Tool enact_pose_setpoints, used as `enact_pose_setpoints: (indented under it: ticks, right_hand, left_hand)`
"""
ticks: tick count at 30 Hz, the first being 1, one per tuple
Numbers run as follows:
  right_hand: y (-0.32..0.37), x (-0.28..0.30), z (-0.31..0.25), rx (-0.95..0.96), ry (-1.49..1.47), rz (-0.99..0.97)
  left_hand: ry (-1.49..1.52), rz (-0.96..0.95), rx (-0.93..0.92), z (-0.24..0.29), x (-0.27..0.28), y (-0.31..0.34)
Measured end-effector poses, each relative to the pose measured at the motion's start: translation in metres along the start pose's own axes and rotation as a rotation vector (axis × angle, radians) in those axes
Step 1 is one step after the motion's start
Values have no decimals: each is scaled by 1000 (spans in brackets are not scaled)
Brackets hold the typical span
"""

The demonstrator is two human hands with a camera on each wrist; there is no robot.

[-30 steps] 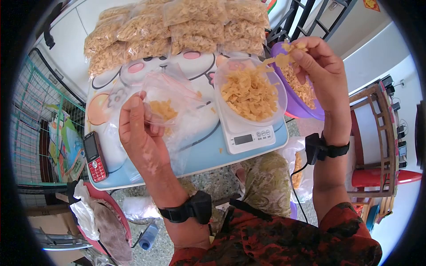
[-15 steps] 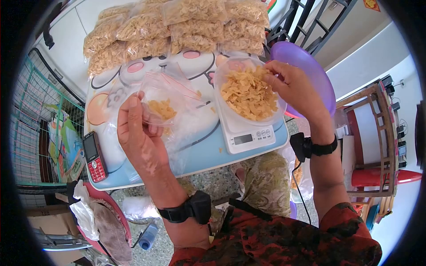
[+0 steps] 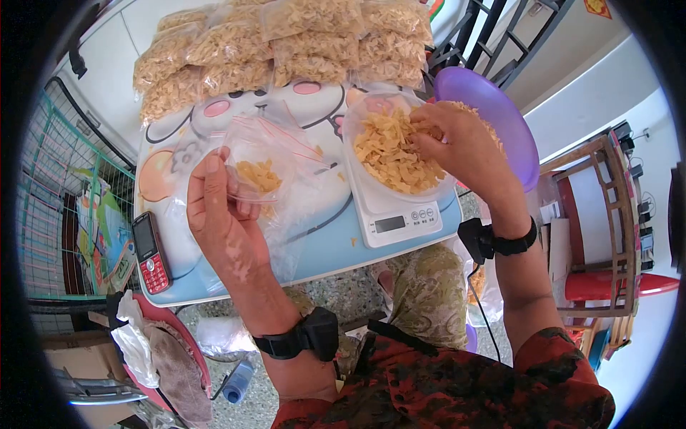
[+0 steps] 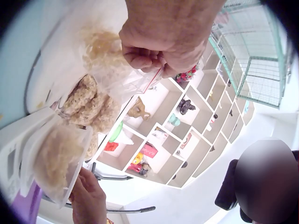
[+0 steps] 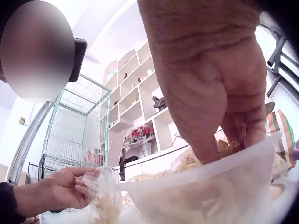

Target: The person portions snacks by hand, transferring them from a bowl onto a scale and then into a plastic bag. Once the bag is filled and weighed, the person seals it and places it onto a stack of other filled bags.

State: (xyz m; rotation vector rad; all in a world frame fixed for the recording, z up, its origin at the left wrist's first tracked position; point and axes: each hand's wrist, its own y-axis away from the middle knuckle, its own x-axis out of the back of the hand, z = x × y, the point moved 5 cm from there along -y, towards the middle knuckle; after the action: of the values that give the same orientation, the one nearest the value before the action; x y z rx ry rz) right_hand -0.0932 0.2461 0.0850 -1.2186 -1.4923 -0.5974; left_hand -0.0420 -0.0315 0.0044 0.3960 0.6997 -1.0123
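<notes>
Flakes [image 3: 393, 154] lie heaped in the bowl [image 3: 349, 146] on the scale [image 3: 400, 232]; the right hand [image 3: 468, 154], fingers bent, pinches some against its thumb inside the rim. The left hand [image 3: 230, 227] pinches the bag [image 3: 266, 141] between thumb and curled fingers, with more flakes inside it

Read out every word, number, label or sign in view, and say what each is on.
No text reads clearly enough to quote.
Phone: key markings, too small.
White scale: button labels too small; no digits readable on its display.
Red sign, upper right: too small.
Cardboard box, lower left: faint mark, too blurred.
</notes>
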Motion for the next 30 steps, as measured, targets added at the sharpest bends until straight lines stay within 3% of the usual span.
enact_pose_setpoints:
  ticks: [5,8,14,17,26,30]
  right_hand:
    - [2,19,8,-75,-159,84]
    - [2,30,20,-219,-418,92]
    - [0,39,30,-206,-1054,133]
    - [-1,35,33,-213,-1342,43]
    - [-1,21,32,-253,-1667,14]
    - [-2,16,29,-252,-1633,11]
  left_hand:
    - [38,-58,12,1,6,-3]
    - [44,-65,16,1,6,-3]
    - [14,-21,8,0,3,-1]
    - [23,-5,9,1,2,-1]
    - [184,-110,52,1,1,0]
    - [67,-69,162,-3,0,3]
